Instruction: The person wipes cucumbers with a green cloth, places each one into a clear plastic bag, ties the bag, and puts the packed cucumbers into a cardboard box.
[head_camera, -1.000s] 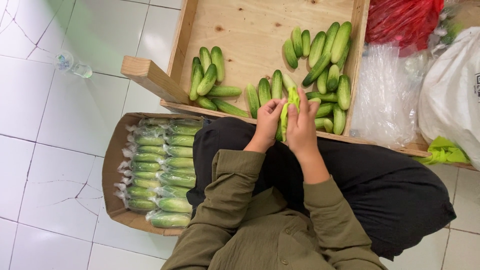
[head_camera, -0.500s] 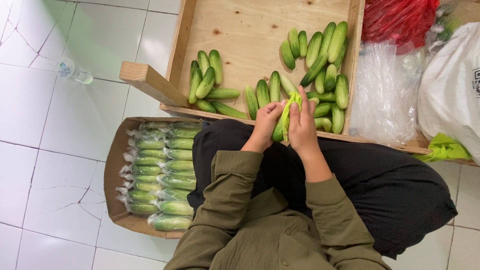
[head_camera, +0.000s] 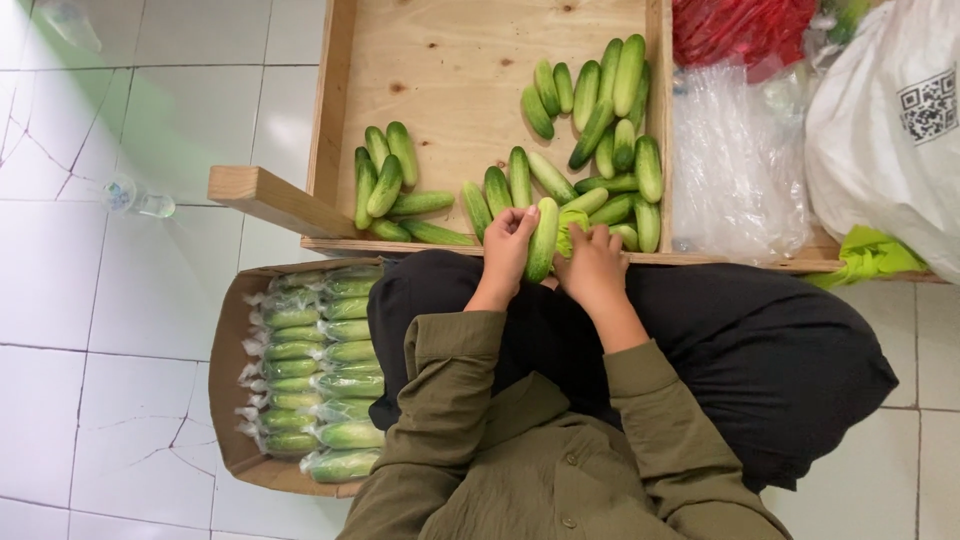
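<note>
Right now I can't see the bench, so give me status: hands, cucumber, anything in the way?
Both hands on one cucumber: left hand, right hand. Held at wooden tray edge. Loose cucumbers beyond, nothing blocking.

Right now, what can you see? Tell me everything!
tray: one, pale wood, top middle.
loose cucumbers: a couple of dozen, green, in the tray.
held cucumber: one, green, between both hands.
box: one, brown cardboard, lower left.
wrapped cucumbers: many, green in clear film, stacked in the box.
clear bags: a pile, right of the tray.
red bag: one, top right.
white sack: one, far right.
bottle: one, clear, on the floor at left.
left hand: on the held cucumber.
right hand: on the held cucumber.
</note>
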